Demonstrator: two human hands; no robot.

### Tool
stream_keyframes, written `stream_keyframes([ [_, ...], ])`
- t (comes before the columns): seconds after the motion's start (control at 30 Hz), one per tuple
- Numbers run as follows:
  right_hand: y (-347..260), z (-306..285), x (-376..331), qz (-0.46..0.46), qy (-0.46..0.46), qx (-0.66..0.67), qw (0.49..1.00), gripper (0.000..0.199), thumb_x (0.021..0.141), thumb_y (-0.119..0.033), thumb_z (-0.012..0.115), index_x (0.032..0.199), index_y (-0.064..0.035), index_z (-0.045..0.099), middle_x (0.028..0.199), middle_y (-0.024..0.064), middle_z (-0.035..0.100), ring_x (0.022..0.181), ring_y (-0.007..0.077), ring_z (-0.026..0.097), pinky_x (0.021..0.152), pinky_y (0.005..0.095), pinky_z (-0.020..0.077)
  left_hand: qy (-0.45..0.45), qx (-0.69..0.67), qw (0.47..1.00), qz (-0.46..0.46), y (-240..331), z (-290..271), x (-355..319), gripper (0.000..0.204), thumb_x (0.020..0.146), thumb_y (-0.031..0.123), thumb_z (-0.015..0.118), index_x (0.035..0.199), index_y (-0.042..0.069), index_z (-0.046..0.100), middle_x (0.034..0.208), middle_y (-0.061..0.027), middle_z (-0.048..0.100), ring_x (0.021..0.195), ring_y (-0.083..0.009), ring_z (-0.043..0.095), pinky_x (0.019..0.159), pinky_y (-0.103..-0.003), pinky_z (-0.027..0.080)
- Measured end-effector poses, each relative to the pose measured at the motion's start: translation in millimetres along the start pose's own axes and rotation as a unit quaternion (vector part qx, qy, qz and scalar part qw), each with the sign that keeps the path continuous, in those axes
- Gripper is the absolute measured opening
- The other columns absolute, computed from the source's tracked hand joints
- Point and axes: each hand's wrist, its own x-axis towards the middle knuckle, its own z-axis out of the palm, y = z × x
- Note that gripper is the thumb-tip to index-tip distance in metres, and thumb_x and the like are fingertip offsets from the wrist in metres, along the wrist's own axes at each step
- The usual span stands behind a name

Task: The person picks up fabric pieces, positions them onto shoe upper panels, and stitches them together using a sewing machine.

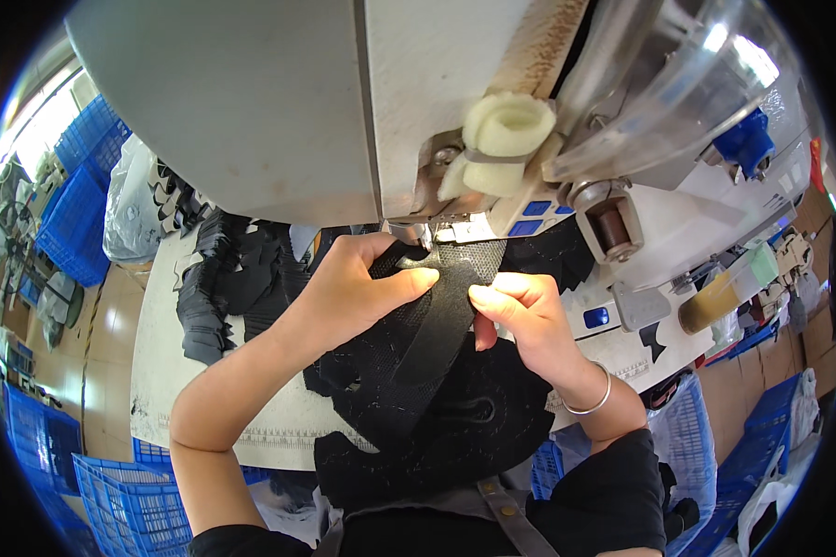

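Under the needle area of a sewing machine [424, 239] lies a black mesh piece [472, 252], with a smooth black strip [437, 336] on top of it. My left hand [367, 278] is closed on the mesh piece just left of the presser foot, its thumb pressing beside the strip's upper end; its other fingers are partly hidden. With thumb and fingers, my right hand [525, 311] pinches the right edge of the strip. More black mesh [474, 418] hangs from the work over the table's near edge onto my lap.
Stacks of cut black pieces [215, 297] lie on the white table [279, 446] to the left. A thread spool [611, 227] and a clear plastic shield [669, 93] are on the machine's right side. Blue crates [130, 501] stand on the floor around.
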Motion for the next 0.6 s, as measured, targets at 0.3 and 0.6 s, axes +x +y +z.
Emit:
stream_keyframes([
  [0.3,-5.9,-0.7,13.8,0.026,-0.002,0.0,1.0,0.036,0.097,-0.022,0.057,0.072,0.0018,0.065,0.057,0.0052,0.062,0.05,0.009,0.058,0.049,0.0229,0.0465,0.015,0.038,0.999,-0.009,6.4,-14.5,7.2,0.024,0.086,0.023,0.072,0.094,0.0,0.069,0.087,-0.0007,0.066,0.077,-0.0037,0.055,0.069,-0.023,0.046],
  [0.6,-8.5,4.5,11.1,0.033,-0.002,-0.017,0.999,0.035,0.097,-0.024,0.059,0.076,0.0028,0.067,0.057,0.0047,0.061,0.049,0.0089,0.058,0.046,0.0224,0.0461,0.172,0.406,0.807,0.394,5.6,6.8,-38.7,0.025,0.068,0.006,0.078,0.09,0.004,0.066,0.091,-0.0089,0.065,0.078,-0.026,0.06,0.071,-0.037,0.047],
])
